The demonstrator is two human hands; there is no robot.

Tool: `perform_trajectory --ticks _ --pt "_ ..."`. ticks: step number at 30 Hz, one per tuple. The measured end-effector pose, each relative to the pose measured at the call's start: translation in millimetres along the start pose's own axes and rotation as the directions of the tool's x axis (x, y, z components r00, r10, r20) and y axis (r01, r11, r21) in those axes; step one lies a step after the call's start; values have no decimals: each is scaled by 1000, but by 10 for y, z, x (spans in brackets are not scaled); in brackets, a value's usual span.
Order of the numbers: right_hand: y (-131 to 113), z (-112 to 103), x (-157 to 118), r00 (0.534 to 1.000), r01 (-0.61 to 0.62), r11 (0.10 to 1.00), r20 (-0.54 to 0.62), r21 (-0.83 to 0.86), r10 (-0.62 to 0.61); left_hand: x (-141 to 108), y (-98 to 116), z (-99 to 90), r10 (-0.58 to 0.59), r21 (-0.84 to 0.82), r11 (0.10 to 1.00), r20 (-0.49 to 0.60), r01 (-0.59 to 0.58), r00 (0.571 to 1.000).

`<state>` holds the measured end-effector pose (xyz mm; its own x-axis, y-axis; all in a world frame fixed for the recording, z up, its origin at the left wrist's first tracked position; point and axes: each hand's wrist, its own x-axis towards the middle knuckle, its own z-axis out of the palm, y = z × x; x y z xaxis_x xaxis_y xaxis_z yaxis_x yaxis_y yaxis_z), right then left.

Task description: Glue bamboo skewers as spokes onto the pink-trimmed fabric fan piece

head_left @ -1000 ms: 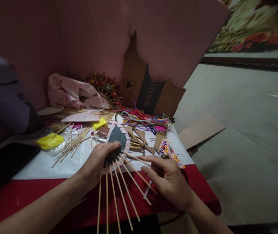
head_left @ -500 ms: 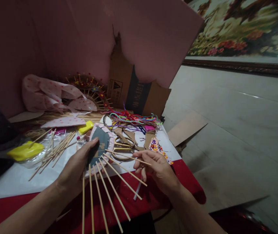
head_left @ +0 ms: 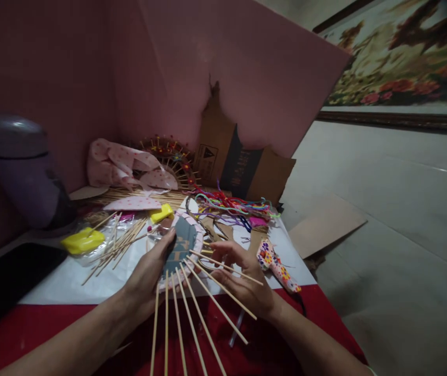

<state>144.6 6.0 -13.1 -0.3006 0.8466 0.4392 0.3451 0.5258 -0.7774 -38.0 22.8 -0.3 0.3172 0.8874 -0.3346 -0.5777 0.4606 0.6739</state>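
My left hand (head_left: 150,277) grips a cardboard half-disc (head_left: 182,237), its thumb on the dark printed face. Pink fabric wraps the curved rim. Several thin wooden sticks (head_left: 192,324) fan out from the lower edge towards me. Close to the rightmost stick (head_left: 227,267) is my right hand (head_left: 243,277), its fingers curved and apart behind the stick; whether a fingertip touches it is hard to see. Partly hidden behind the half-disc and right hand, scissors (head_left: 207,249) with gold-coloured handles lie on the table.
Loose sticks (head_left: 119,245), yellow packets (head_left: 84,240) and colourful pipe cleaners (head_left: 235,203) lie on the white sheet (head_left: 62,284). Behind stand a decorated stick fan (head_left: 172,154) and torn cardboard (head_left: 215,151). A purple bottle (head_left: 20,172) is at left. Flower-patterned fabric (head_left: 276,263) lies right.
The view has shifted, so the table's things appear further right and the bottle shows more. My right hand's fingers have moved off the rightmost stick's outer end, in towards the half-disc.
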Motion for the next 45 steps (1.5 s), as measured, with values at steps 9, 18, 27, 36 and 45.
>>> perform_trajectory --ticks 9,18,27,36,45 --pt "50 -67 100 933 349 931 130 -107 -335 10 -46 11 -104 -23 994 9 104 995" --pt "163 -50 74 903 421 902 134 -96 -407 26 -118 26 -142 -57 988 -20 141 990" --pt "228 -19 52 882 464 878 151 -116 -446 74 -204 -22 -153 -149 977 17 154 988" --pt "265 -21 36 854 515 846 163 -138 -493 109 -250 -74 -123 -138 981 81 134 989" --pt "307 -38 31 829 555 818 179 -152 -529 88 -250 -46 -119 -92 988 62 124 991"
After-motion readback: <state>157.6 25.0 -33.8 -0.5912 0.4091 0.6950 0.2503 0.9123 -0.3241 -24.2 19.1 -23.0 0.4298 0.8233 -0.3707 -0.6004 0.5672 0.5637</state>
